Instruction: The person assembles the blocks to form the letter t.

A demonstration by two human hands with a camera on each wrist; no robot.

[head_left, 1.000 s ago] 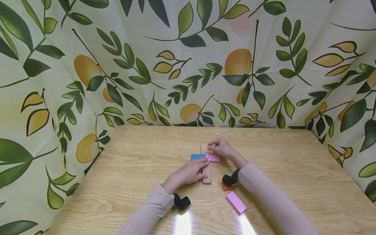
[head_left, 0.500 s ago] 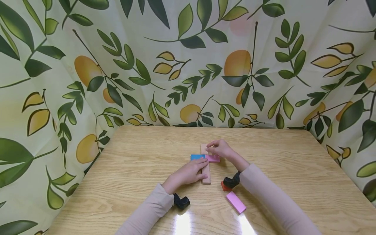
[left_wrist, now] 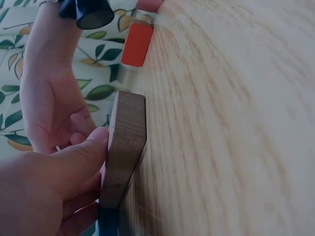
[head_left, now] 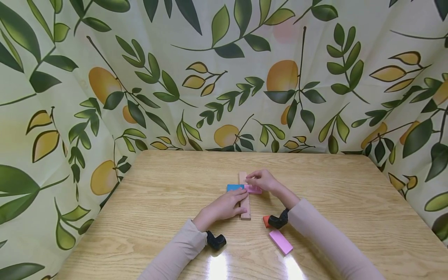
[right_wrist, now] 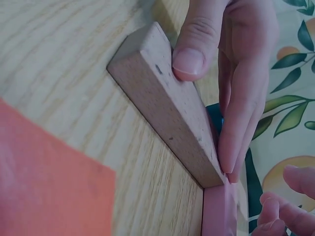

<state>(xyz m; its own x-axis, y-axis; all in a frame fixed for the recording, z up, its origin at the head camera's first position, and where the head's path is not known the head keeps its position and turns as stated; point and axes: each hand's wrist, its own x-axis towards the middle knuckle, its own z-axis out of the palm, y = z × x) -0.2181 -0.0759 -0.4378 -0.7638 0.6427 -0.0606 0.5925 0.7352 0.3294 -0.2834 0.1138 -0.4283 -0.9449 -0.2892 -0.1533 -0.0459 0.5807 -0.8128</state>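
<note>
Four-way, wooden blocks lie in a cross on the table: a plain block (head_left: pixel 246 214) at the near side, a plain block (head_left: pixel 242 177) at the far side, a blue block (head_left: pixel 234 187) on the left and a pink block (head_left: pixel 257 191) on the right. My left hand (head_left: pixel 224 205) rests on the near plain block, its thumb (right_wrist: pixel 189 61) on the top face and its fingers stretched toward the pink block. Over the far plain block and the pink one is my right hand (head_left: pixel 265 181), fingers loosely bent. Nothing shows between its fingertips in the right wrist view.
A second pink block (head_left: pixel 280 242) lies loose at the near right. Beside it, a red-orange block (head_left: pixel 266 221) is partly covered by the black camera (head_left: pixel 279 220) on the right wrist. A leaf-patterned cloth hangs behind the wooden table (head_left: pixel 168 171).
My right hand has come slightly nearer and lower, its wrist shifting a little to the right. My left hand and the blocks look unmoved.
</note>
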